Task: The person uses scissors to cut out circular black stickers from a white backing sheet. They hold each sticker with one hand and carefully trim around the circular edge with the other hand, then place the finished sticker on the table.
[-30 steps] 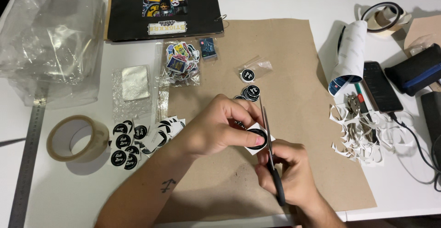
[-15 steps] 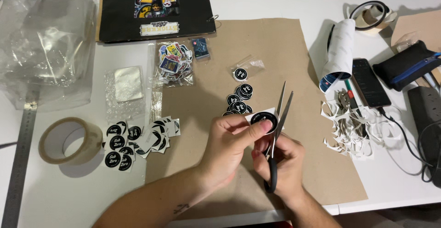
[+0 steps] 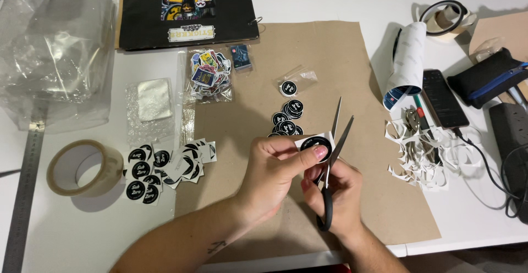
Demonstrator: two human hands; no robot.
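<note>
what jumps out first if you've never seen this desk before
At the centre, the left hand pinches a round black sticker while the right hand works open scissors at its edge, over a brown paper sheet. A heap of white paper trimmings lies to the right, a spread of uncut black stickers to the left beside a tape roll.

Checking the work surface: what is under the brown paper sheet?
Under the brown paper is the white table, showing around its edges. Anything between them is covered.
</note>
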